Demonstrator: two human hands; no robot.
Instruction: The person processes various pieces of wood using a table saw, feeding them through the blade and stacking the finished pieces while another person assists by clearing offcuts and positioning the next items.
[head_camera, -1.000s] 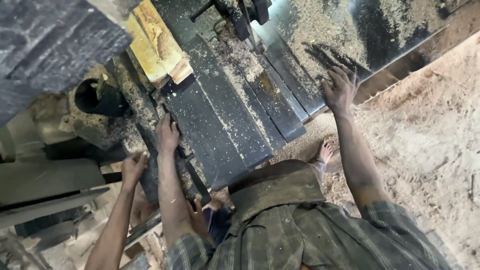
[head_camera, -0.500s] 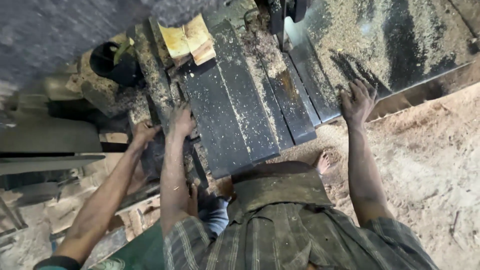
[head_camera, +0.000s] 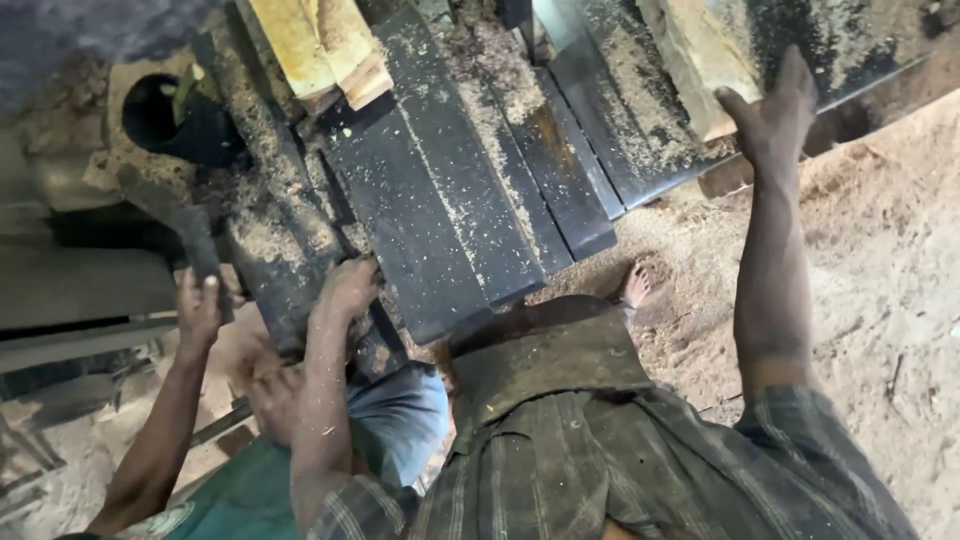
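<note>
The person wears a grey-green checked shirt with sleeves rolled above the elbows and a dusty brown cloth at the waist. Both hands, left hand (head_camera: 347, 290) and right hand (head_camera: 772, 118), are bare, as is one foot (head_camera: 634, 285).

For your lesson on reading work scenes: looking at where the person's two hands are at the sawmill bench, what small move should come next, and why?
Probably the right hand should close its grip on the pale plank. It is open at the plank's near end, while the left hand rests on the dark bench edge. A co-worker's hand is nearby, so move slowly.
</note>
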